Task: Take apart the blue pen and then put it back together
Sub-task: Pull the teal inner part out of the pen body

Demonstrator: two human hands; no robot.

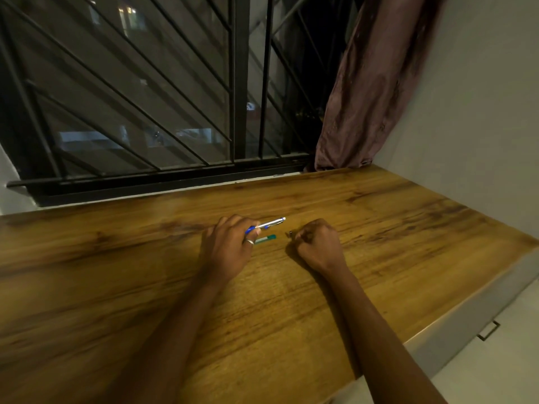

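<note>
My left hand (226, 247) grips the blue pen (269, 224), a silver and blue barrel whose free end points right, just above the wooden table (116, 272). Below it a green and white pen (265, 239) lies on the table, partly hidden by my left fingers. My right hand (316, 243) rests on the table to the right with its fingers curled. A small dark part (290, 233) shows at its fingertips; whether the fingers pinch it is unclear.
A barred window (145, 97) runs along the table's far edge. A brown curtain (373, 88) hangs at the back right beside a white wall (481, 126). The table's right edge drops to a white drawer front with a handle (490, 330).
</note>
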